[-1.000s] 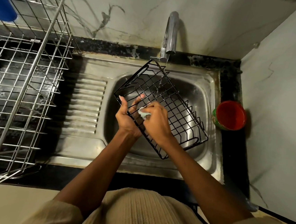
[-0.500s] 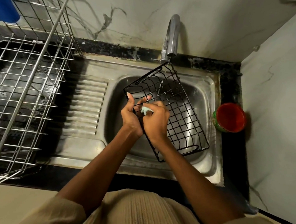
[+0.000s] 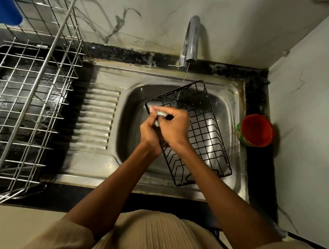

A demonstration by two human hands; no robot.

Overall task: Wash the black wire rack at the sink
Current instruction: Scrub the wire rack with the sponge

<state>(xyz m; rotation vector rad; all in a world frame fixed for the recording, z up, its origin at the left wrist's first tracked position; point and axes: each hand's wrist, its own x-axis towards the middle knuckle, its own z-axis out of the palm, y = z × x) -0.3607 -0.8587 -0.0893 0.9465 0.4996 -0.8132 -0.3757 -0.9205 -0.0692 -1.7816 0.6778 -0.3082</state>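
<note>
The black wire rack (image 3: 203,128) hangs tilted over the steel sink basin (image 3: 133,109), its far corner under a thin stream from the tap (image 3: 191,40). My left hand (image 3: 148,137) grips the rack's left edge from below. My right hand (image 3: 173,125) is closed on a small pale sponge (image 3: 160,115) and presses it against the rack's near-left corner. Part of the left hand is hidden under the right one.
A large steel dish rack (image 3: 25,99) stands on the counter at left, with a blue cup (image 3: 2,6) on its far corner. A red cup (image 3: 256,130) sits right of the sink by the wall. The ribbed drainboard (image 3: 96,117) lies between rack and basin.
The black rack has swung clockwise and shifted right under the tap stream. My right hand with the sponge has moved up and left along the rack's left edge, over the left hand.
</note>
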